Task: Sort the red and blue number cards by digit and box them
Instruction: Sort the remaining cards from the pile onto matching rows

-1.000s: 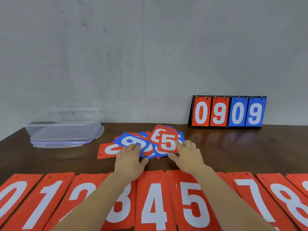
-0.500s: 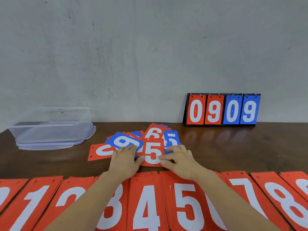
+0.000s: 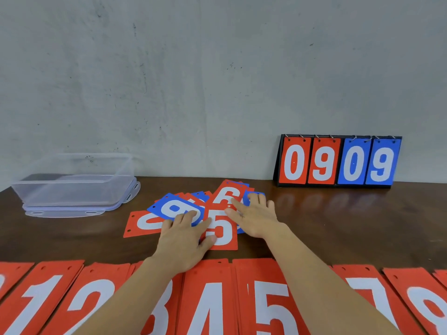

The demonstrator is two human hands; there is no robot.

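Head view: sorting looks to be under way. On the loose pile of red and blue number cards (image 3: 229, 192), the left hand (image 3: 183, 238) and right hand (image 3: 256, 218) lie flat, fingers straight, gripping nothing. The red 5 card (image 3: 222, 235) sits at the pile's near edge. It likely needs sliding next across the bare strip of dark wooden table (image 3: 338, 226) to the sorted red row (image 3: 205, 298), nearer than the pile. The clear plastic box (image 3: 72, 187) stands well left of the pile.

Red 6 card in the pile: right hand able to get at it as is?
Probably yes. The red 6 card lies mostly uncovered atop the pile, and the right hand rests flat beside it, its fingers touching its near edge.
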